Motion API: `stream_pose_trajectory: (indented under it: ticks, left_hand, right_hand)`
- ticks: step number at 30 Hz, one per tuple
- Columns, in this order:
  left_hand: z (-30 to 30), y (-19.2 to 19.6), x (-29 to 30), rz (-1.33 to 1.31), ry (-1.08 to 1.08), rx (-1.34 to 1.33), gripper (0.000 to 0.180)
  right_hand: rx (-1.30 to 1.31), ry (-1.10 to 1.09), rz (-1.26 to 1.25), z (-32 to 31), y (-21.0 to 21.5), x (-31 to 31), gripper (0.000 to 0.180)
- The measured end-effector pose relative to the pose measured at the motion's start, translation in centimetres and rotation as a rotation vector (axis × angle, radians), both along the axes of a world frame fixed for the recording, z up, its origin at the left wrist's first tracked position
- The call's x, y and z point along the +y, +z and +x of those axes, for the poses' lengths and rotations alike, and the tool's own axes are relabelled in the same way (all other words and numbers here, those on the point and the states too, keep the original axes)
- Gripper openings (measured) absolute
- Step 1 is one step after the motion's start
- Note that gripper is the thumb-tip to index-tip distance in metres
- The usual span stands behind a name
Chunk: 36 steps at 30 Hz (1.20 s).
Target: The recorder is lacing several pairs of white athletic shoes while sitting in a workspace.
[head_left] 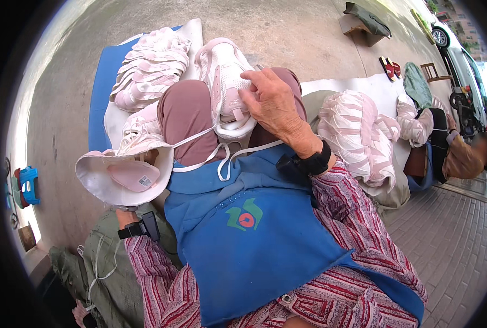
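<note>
While the right hand (pixel 271 101) rests on a pink and white shoe (pixel 224 82) on the lap, the fingers are curled down on its side near the laces, so the shoe is held in place. Another shoe (pixel 124 174) is seen at the left, sole up and tipped open — the left hand is hidden under it, so it cannot be told whether those fingers are wide or closed. Only the left wrist with a black band (pixel 137 228) is seen. White laces (pixel 221 158) hang loose from the lap shoe across a blue apron (pixel 254 246).

The step in hand looks like work on the laces of the lap shoe. For the next move, a firm hold on the shoe would be needed, and a loose lace end would have to be picked up with the fingertips — a small, careful pinch.

A pile of like shoes (pixel 150 68) is laid on a blue mat (pixel 102 82) ahead, and a second pile (pixel 358 134) is set at the right.
</note>
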<state>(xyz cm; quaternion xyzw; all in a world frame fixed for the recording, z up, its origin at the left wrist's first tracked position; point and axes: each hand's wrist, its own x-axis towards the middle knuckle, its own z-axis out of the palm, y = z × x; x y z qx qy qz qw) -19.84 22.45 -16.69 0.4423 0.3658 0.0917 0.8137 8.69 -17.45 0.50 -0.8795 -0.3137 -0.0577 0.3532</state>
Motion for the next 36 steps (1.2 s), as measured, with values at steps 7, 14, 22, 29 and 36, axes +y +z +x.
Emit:
stream_pose_trajectory:
  ticks: [7,14,22,29,36]
  left_hand:
    - [3.7,11.0,-0.1,1.213,-0.497,0.27,0.037]
    - [10.2,24.1,-12.9,1.509,-0.122,-0.254,0.034]
    - [11.9,20.6,-14.6,2.238,-0.546,0.108,0.039]
    - [6.3,13.1,-6.3,1.92,-0.451,0.104,0.022]
    - [11.9,21.6,-11.6,1.911,-0.527,-0.007,0.024]
  right_hand:
    - [-0.144,-0.082,-0.157,0.4,0.3,-0.6,0.034]
    - [-0.238,-0.073,-0.099,0.2,-0.5,0.8,0.031]
    - [-0.224,-0.065,-0.168,1.5,-1.6,-0.2,0.013]
    - [-0.214,-0.029,-0.18,0.3,-0.8,-0.5,0.013]
    - [-0.178,-0.027,-0.08,0.0,-1.7,-0.9,0.015]
